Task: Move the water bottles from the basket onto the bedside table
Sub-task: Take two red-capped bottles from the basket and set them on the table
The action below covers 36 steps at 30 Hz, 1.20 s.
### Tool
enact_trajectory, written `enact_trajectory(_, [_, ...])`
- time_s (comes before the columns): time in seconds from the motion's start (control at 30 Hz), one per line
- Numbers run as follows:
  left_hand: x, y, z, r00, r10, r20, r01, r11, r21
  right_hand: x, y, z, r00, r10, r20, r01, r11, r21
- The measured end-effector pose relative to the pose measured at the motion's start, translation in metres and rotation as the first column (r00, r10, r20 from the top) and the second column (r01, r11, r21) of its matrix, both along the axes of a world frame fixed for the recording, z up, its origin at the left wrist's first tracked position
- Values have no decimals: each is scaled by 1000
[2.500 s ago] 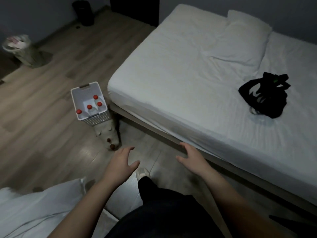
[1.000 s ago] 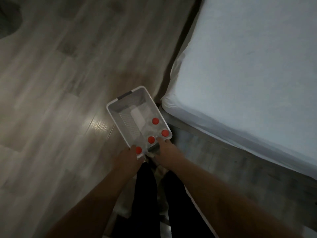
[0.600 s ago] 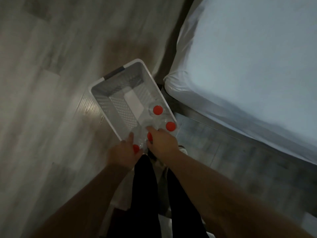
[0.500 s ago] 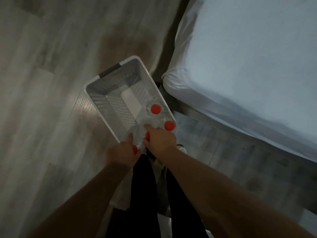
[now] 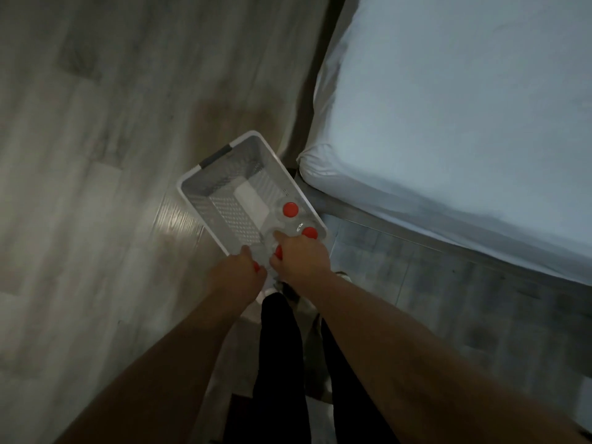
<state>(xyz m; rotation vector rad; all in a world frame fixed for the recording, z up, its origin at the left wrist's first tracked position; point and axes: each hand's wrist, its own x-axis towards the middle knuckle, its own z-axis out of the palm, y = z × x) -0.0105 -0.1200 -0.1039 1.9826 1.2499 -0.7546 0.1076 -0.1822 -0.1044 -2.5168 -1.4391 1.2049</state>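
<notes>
A: Head view, looking straight down, and both bare arms reach into the white perforated plastic basket on the pale wood-plank floor. What do the hands have?

B: The left hand is curled round the top of a clear water bottle with a red cap; only a sliver of that cap peeks out by the knuckles. The right hand, just beside it, is closed over the neck of a second clear red-capped bottle, thumb stretched forward.

A: Are those two bottles off the basket bottom?

B: Cannot tell; the hands cover them and the picture is dim.

A: And beyond the fingers?

B: Two more bottles stand upright in the basket: one red cap touching distance from the right hand's knuckles, another red cap a little farther ahead. All four sit crowded at the basket's near end, toward the right-hand wall. The far end, with its dark grey handle strip, holds nothing.

A: To the right of the right hand?

B: The corner of a bed with a white fitted sheet, just beside the basket. Black trouser legs show below the wrists.
</notes>
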Motion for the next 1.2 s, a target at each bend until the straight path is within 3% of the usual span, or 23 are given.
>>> enact_trajectory(0.37, [-18,-13,142,992,-126,-31,127,990,57,-6,-58,137,970,-236,-49,234,971,-41])
enact_trajectory(0.53, [-13,-51,204,982,-186,2,185,979,83,-6,-118,201,899,-423,-115,411,904,-116])
enact_trajectory(0.8, [27,-145,257,905,-395,160,373,916,147,21,-258,243,822,-568,-31,569,822,15])
enact_trajectory(0.9, [51,-197,278,857,-454,244,422,890,174,30,-325,262,732,-681,-22,679,726,111])
enact_trajectory(1.07, [93,-290,310,772,-468,430,388,883,266,41,-439,300,497,-864,-77,840,457,291])
enact_trajectory(1.2, [129,-367,335,665,-396,633,371,911,180,43,-524,335,320,-941,-109,861,241,448])
